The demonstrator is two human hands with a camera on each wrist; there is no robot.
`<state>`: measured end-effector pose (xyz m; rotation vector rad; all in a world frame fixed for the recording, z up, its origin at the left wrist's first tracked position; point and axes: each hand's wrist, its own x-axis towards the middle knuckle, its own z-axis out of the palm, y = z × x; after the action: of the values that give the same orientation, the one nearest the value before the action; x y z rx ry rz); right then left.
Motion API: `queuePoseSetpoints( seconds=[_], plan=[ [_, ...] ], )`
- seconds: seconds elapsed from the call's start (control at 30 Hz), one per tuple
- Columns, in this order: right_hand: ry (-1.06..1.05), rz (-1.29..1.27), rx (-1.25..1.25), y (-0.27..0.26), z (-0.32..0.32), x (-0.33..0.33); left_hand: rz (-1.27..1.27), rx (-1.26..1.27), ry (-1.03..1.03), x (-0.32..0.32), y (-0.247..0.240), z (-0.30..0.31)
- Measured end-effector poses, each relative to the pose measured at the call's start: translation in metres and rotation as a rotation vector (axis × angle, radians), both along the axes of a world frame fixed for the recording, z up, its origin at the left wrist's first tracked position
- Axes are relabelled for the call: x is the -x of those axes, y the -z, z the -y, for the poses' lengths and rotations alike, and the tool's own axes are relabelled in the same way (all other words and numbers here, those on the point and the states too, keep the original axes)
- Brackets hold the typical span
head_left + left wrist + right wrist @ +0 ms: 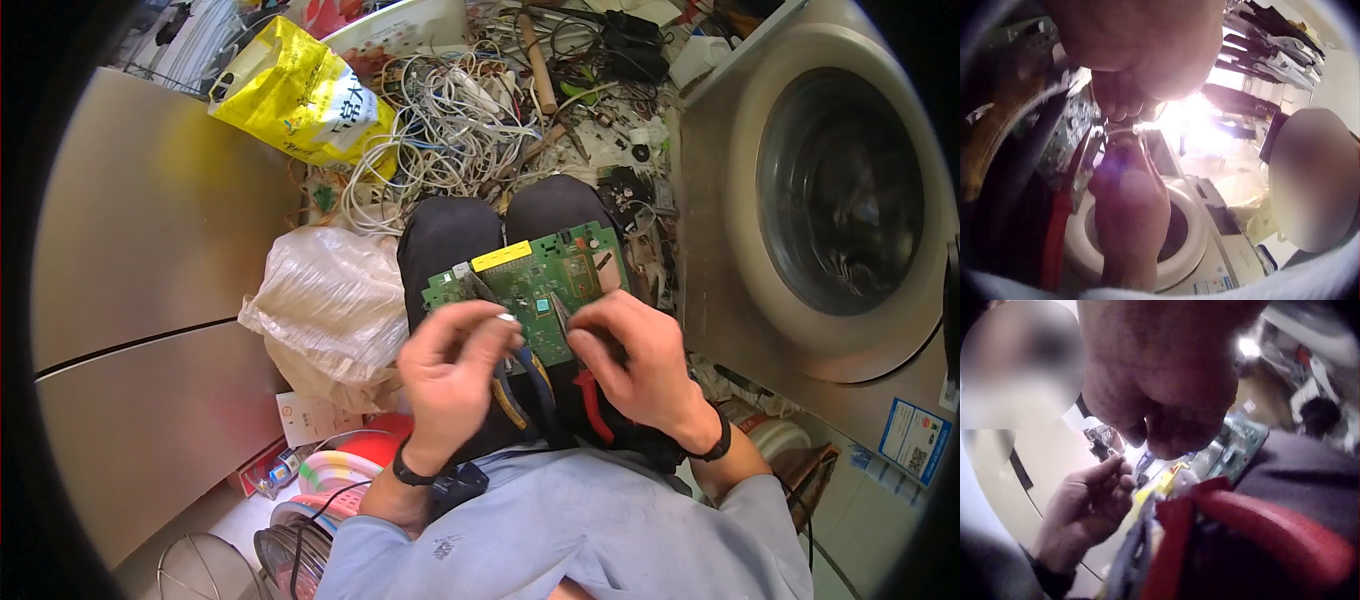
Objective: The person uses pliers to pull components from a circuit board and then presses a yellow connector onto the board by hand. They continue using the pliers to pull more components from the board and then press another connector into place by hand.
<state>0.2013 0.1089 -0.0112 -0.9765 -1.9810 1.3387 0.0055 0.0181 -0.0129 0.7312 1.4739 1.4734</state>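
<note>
My left hand (447, 370) pinches a small white piece (507, 317) between thumb and fingertips, above a green circuit board (535, 290). The board, with a yellow connector (502, 256) along its far edge, lies across the person's dark-trousered thighs. Close to the board's right half is my right hand (640, 360), fingers bent and thumb below them; I cannot tell whether it pinches anything. Pliers with blue and yellow handles (541, 385) lie on the board below the left hand. Red-handled pliers (592, 405) lie beside them, their metal tips near the right fingertips.
Beyond the knees lies a tangle of white cables (455, 125) with a wooden-handled tool (537, 65). A yellow bag (300, 95) and a pale sack (325, 300) stand on the left, by a metallic cabinet (150, 230). A washing machine (735, 250) stands on the right.
</note>
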Motion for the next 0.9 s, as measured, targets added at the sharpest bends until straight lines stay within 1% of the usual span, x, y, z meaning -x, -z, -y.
queuePoseSetpoints(
  seconds=[0.07, 0.1, 0.13, 0.2, 0.23, 0.37, 0.47, 0.6, 0.67, 0.7, 0.73, 0.8, 0.83, 0.87, 0.9],
  plan=[
    [-0.006, 0.179, -0.444, -0.005, 0.006, -0.013, 0.100, -0.036, -0.133, 0.021, 0.005, 0.001],
    [-0.021, 0.264, -0.401, -0.003, 0.013, -0.022, 0.120, -0.063, -0.149, 0.031, 0.010, 0.001],
    [-0.027, 0.264, -0.400, -0.004, 0.018, -0.026, 0.140, -0.090, -0.166, 0.036, 0.013, 0.002],
    [0.002, 0.397, -0.382, -0.005, 0.029, -0.033, 0.149, -0.083, -0.156, 0.037, 0.014, 0.004],
    [-0.043, 0.474, -0.400, -0.002, 0.034, -0.039, 0.157, -0.078, -0.138, 0.036, 0.015, 0.005],
    [-0.078, 0.572, -0.391, -0.005, 0.049, -0.034, 0.165, -0.075, -0.135, 0.027, 0.019, 0.007],
    [-0.099, 0.701, -0.288, -0.008, 0.061, -0.027, 0.129, -0.054, -0.106, 0.029, 0.018, 0.008],
    [-0.070, 0.703, -0.291, -0.006, 0.064, -0.027, 0.103, -0.022, -0.097, 0.028, 0.018, 0.010],
    [-0.093, 0.521, -0.182, -0.006, 0.053, -0.037, 0.025, -0.013, -0.110, 0.024, 0.018, 0.011],
    [-0.092, 0.477, 0.141, -0.018, 0.046, -0.039, 0.029, -0.013, -0.123, 0.025, 0.019, 0.012],
    [-0.061, 0.346, 0.401, -0.019, 0.041, -0.044, 0.058, -0.012, -0.105, 0.026, 0.020, 0.013],
    [0.036, 0.043, 0.555, -0.026, 0.045, -0.048, 0.088, -0.010, -0.096, 0.028, 0.020, 0.014],
    [0.039, -0.181, 0.681, -0.031, 0.046, -0.046, 0.144, -0.017, -0.088, 0.029, 0.019, 0.014],
    [0.035, -0.181, 0.679, -0.031, 0.046, -0.045, 0.199, -0.026, -0.076, 0.030, 0.017, 0.014],
    [-0.079, -0.189, 0.844, -0.031, 0.047, -0.044, 0.197, -0.031, -0.078, 0.029, 0.015, 0.014]
  ],
)
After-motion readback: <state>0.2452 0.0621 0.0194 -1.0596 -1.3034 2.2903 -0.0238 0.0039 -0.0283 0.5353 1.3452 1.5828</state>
